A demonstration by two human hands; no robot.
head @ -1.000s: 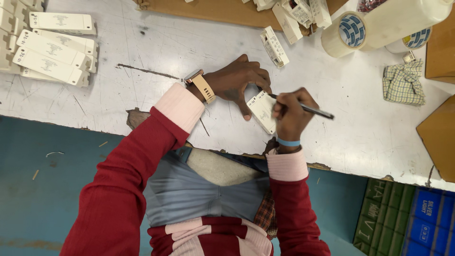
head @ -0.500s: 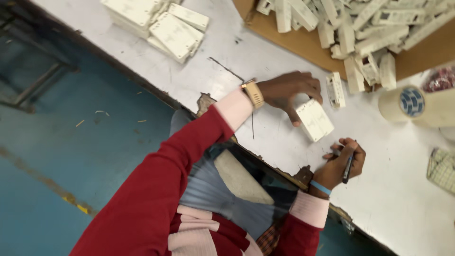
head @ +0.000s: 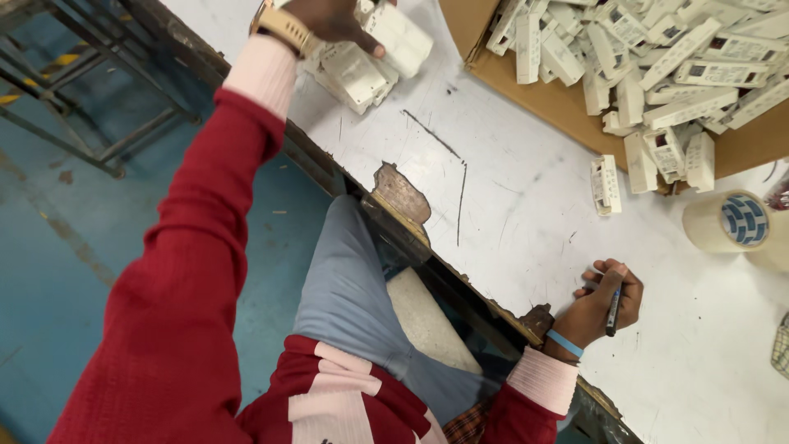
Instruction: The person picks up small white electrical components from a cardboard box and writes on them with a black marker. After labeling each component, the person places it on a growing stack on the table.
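The left hand (head: 333, 16) closes its grip on a white plastic block (head: 400, 37) above a stack of like blocks (head: 353, 76) near the bench (head: 509, 214) edge. The right hand (head: 604, 300), resting near that edge, is curled around a dark pen (head: 613, 311).

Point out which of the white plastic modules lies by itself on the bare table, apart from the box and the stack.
The white rectangular plastic module just outside the open corner of the brown cardboard box. It lies alone on the scuffed white table; the others fill the box or sit stacked under the left hand.
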